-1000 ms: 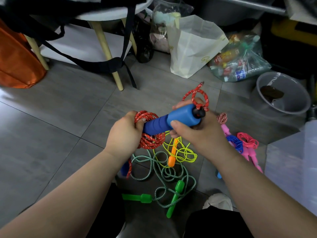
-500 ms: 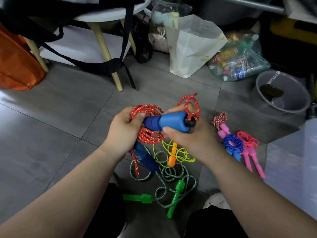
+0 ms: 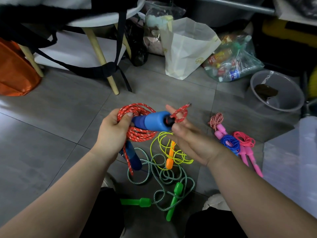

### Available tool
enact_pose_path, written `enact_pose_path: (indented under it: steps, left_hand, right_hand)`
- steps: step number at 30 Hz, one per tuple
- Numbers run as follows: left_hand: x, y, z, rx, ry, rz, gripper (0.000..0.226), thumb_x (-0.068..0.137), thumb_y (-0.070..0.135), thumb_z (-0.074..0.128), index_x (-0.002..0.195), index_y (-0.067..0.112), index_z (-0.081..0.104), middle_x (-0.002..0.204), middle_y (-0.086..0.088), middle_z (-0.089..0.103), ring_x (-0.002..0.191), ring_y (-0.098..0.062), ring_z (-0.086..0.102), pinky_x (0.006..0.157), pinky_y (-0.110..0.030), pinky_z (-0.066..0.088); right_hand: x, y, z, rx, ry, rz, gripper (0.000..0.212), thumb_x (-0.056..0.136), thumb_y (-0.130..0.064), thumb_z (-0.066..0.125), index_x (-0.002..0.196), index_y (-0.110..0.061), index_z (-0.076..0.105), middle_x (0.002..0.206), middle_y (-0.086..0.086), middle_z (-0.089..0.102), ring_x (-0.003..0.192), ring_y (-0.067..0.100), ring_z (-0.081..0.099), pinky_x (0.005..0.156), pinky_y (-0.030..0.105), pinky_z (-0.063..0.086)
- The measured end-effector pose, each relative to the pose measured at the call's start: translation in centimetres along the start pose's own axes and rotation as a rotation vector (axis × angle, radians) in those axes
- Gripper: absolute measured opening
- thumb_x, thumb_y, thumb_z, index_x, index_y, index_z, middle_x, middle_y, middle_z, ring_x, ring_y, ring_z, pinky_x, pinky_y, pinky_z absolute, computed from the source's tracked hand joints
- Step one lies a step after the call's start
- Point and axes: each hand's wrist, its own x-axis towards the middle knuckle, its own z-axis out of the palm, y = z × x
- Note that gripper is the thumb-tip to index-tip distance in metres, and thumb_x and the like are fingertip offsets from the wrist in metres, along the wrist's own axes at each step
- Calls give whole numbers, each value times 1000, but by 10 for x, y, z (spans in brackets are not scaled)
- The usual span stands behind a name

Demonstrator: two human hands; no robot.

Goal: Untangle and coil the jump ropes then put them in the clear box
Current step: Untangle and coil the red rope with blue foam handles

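Grey floor tiles (image 3: 51, 134) fill most of the view, with clutter along the far edge: a white round table (image 3: 106, 19) on pale wooden legs with black straps (image 3: 96, 71) draped from it, an orange bag (image 3: 15, 71) at the left, a white paper bag (image 3: 187, 48) standing upright, a clear plastic sack of bottles (image 3: 235, 60) just beside it, and a grey basin (image 3: 289, 102) further right. The clear box (image 3: 295, 160) shows at the right edge, resting on the floor. Both forearms reach in from below. The left hand (image 3: 113, 133) is curled round the red jump rope (image 3: 137, 109), gripping its wound coil together with the narrow end of a blue handle (image 3: 152, 121) that lies level through the coil. The right hand (image 3: 193, 141) is released, its fingers mostly straight, with the thumb tip just under the handle's far end, where a small red loop sticks out. The rope's second blue handle (image 3: 133, 155) hangs below the left wrist with a short tail of red cord. On the floor under the hands lie a loose green and white rope (image 3: 164, 179) with green handles, and a yellow rope (image 3: 164, 145) with an orange handle (image 3: 170, 157). Near the box sit three small coiled ropes, touching one another: a red and white one (image 3: 216, 120), a blue one (image 3: 229, 143) and a pink one (image 3: 244, 140), all with pink handles.
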Motion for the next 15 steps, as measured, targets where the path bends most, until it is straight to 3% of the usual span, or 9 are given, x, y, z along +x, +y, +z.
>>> enact_pose_path:
  steps: [2,6,9,11,15]
  left_hand:
    - [-2,0,1,20,-26,29,23,94,13,46,74,24,53,66,4,55,61,-7,54,60,-19,44]
    - [-7,-2,6,0,-87,38,26,93,10,46,71,21,52,60,5,54,45,5,53,47,-8,42]
    - [-7,-3,6,-3,-102,59,25,93,10,46,73,24,52,63,6,55,49,7,54,50,-7,44]
    - [-7,-4,6,-11,-121,56,26,94,10,45,74,25,53,61,8,56,49,6,55,50,-7,45]
    - [-7,-4,8,-40,-137,50,26,94,9,44,75,25,52,58,10,57,48,7,55,49,-7,44]
  right_hand:
    - [3,7,1,92,-54,65,127,19,-72,77,130,-27,34,117,-16,49,113,4,47,104,32,28]
    - [11,10,8,237,-142,122,107,23,-69,79,116,-28,47,115,-10,60,111,10,54,106,43,24]
    - [15,8,4,337,-109,137,98,18,-61,82,105,-27,54,100,-8,67,96,11,62,101,49,27]
    - [15,8,2,355,-105,131,95,19,-58,83,103,-25,56,98,-6,69,91,13,65,95,49,35]
    - [14,7,2,381,-143,78,89,27,-54,86,105,-22,56,97,-4,70,90,12,67,77,34,55]
